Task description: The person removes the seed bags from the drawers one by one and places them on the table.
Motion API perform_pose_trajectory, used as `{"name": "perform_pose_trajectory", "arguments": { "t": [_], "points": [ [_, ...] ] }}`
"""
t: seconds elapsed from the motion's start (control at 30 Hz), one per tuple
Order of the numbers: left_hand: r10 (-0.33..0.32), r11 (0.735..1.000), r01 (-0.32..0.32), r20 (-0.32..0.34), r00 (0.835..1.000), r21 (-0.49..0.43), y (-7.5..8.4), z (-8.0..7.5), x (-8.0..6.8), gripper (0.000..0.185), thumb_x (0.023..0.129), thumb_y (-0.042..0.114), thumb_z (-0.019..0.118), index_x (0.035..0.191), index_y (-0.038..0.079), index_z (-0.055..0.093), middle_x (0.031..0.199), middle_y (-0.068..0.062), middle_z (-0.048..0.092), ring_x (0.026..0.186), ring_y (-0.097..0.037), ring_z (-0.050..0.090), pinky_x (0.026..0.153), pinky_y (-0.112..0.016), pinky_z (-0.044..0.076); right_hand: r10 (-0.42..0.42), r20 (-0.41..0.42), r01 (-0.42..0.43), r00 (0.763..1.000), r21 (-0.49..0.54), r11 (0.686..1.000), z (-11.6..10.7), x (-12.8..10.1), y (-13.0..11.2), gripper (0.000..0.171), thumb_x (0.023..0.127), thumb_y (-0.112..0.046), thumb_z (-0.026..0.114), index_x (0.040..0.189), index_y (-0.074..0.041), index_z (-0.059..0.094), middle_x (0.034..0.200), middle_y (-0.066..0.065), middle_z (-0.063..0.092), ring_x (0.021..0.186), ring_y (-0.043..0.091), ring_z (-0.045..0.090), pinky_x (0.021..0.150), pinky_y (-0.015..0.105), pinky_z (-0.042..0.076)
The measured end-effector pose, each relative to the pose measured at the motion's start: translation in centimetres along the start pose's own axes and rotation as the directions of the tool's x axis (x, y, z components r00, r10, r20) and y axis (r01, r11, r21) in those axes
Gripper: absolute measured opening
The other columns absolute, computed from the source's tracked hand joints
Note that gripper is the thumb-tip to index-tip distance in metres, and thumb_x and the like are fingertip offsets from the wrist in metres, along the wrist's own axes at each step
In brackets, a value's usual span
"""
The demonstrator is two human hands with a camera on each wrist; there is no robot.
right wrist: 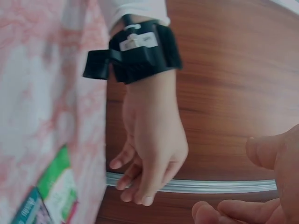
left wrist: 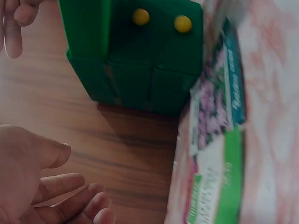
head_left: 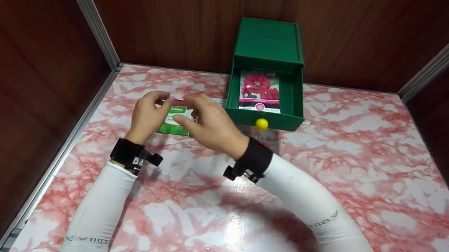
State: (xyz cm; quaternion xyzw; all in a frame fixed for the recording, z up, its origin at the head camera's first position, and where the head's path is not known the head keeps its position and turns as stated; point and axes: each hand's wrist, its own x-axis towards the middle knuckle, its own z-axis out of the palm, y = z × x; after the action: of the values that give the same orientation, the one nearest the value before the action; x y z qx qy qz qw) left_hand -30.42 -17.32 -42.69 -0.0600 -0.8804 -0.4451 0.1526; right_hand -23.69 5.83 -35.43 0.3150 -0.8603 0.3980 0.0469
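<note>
My left hand [head_left: 148, 114] hovers over the table with loosely curled fingers and nothing in them. To its right, my right hand [head_left: 213, 125] is also unoccupied, thumb apart from bent fingers. Below and between both hands lies a green-and-white packet [head_left: 173, 129], partly covered by them in the head view. A second packet with purple flowers and a teal band [left wrist: 217, 102] overlaps it in the left wrist view; my right hand mostly hides that one from the head camera. In the right wrist view, the left hand [right wrist: 156, 140] faces the right hand [right wrist: 280, 172] across a gap.
A green drawer cabinet [head_left: 269, 40] stands against the back wooden wall. Its top drawer [head_left: 292, 95] is pulled out, with a pink-flower packet [head_left: 260, 91] inside and a yellow knob [head_left: 262, 124] in front. Two lower knobs [left wrist: 141, 17] show below. Wooden panels enclose the marbled table [head_left: 189, 216].
</note>
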Motion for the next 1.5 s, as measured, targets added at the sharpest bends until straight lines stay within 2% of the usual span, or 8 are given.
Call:
{"name": "perform_pose_trajectory", "arguments": {
  "t": [0.23,0.33,0.5,0.77,0.93,1.13,1.43,1.5],
  "points": [
    [0.059,0.998,-0.059,0.011,0.998,-0.029,2.7,-0.7,-0.3,0.038,0.11,0.029,0.073,0.136,0.002,0.076,0.127,-0.016,0.076,0.116,-0.031,0.069,0.096,-0.046,0.051,-0.051,-0.086,0.054,0.995,0.043,0.998,-3.9,-1.2,-0.2,0.048,0.111,-0.034,0.073,0.145,0.0,0.068,0.124,0.011,0.067,0.096,0.026,0.064,0.083,0.034,0.056],
    [0.081,0.996,-0.08,0.025,0.996,-0.027,4.1,-1.0,-0.3,0.038,0.11,0.028,0.073,0.137,0.001,0.075,0.126,-0.017,0.076,0.116,-0.031,0.069,0.096,-0.046,0.051,-0.051,-0.131,0.054,0.99,0.017,0.998,-5.6,-1.7,0.3,0.043,0.111,-0.029,0.073,0.141,0.001,0.07,0.121,0.013,0.068,0.097,0.026,0.063,0.083,0.036,0.055],
    [0.114,0.993,-0.111,0.057,0.992,-0.048,6.2,-1.1,-0.1,0.038,0.111,0.03,0.072,0.138,0.003,0.075,0.126,-0.013,0.076,0.117,-0.026,0.068,0.094,-0.043,0.053,-0.011,-0.196,-0.001,0.98,-0.058,0.998,-8.8,-2.6,1.6,0.037,0.111,-0.026,0.074,0.136,0.001,0.072,0.12,0.013,0.069,0.095,0.025,0.062,0.082,0.037,0.052],
    [0.24,0.969,-0.235,0.061,0.969,-0.082,9.7,-0.8,0.8,0.032,0.111,0.025,0.073,0.134,0.004,0.077,0.124,-0.01,0.076,0.115,-0.022,0.069,0.095,-0.041,0.057,0.085,-0.263,-0.121,0.961,-0.127,0.984,-13.1,-3.0,4.3,0.032,0.111,-0.023,0.073,0.131,0.002,0.075,0.118,0.017,0.071,0.094,0.025,0.063,0.084,0.036,0.05],
    [0.273,0.96,-0.265,0.092,0.958,-0.088,11.9,-0.2,1.2,0.034,0.11,0.024,0.073,0.136,0.002,0.075,0.127,-0.011,0.075,0.115,-0.022,0.069,0.097,-0.041,0.059,0.204,-0.235,-0.242,0.95,-0.146,0.959,-15.5,-3.0,5.7,0.035,0.114,-0.022,0.068,0.137,0.003,0.071,0.127,0.02,0.071,0.1,0.03,0.063,0.093,0.044,0.051],
    [0.258,0.965,-0.251,0.112,0.96,-0.079,15.2,1.5,2.6,0.037,0.109,0.024,0.075,0.137,0.001,0.073,0.125,-0.012,0.078,0.112,-0.023,0.073,0.102,-0.037,0.058,0.3,-0.146,-0.325,0.943,-0.189,0.927,-17.4,-2.7,6.7,0.035,0.117,-0.021,0.061,0.141,0.003,0.069,0.132,0.021,0.072,0.105,0.034,0.065,0.101,0.052,0.054],
    [0.217,0.976,-0.218,0.269,0.938,-0.027,19.0,3.6,3.7,0.041,0.113,0.029,0.069,0.143,0.003,0.068,0.131,-0.009,0.072,0.115,-0.019,0.068,0.103,-0.032,0.055,0.346,-0.058,-0.348,0.937,-0.284,0.894,-18.0,-1.8,7.4,0.042,0.115,-0.022,0.062,0.144,0.008,0.067,0.127,0.026,0.071,0.105,0.037,0.066,0.099,0.056,0.057],
    [0.183,0.981,-0.195,0.318,0.93,0.008,19.7,4.2,4.0,0.043,0.113,0.032,0.069,0.145,0.003,0.067,0.129,-0.008,0.072,0.112,-0.017,0.067,0.102,-0.031,0.055,0.358,-0.048,-0.353,0.933,-0.322,0.878,-18.1,-1.4,7.4,0.039,0.115,-0.022,0.063,0.139,0.008,0.07,0.116,0.024,0.071,0.098,0.036,0.066,0.092,0.051,0.059]
  ]
}}
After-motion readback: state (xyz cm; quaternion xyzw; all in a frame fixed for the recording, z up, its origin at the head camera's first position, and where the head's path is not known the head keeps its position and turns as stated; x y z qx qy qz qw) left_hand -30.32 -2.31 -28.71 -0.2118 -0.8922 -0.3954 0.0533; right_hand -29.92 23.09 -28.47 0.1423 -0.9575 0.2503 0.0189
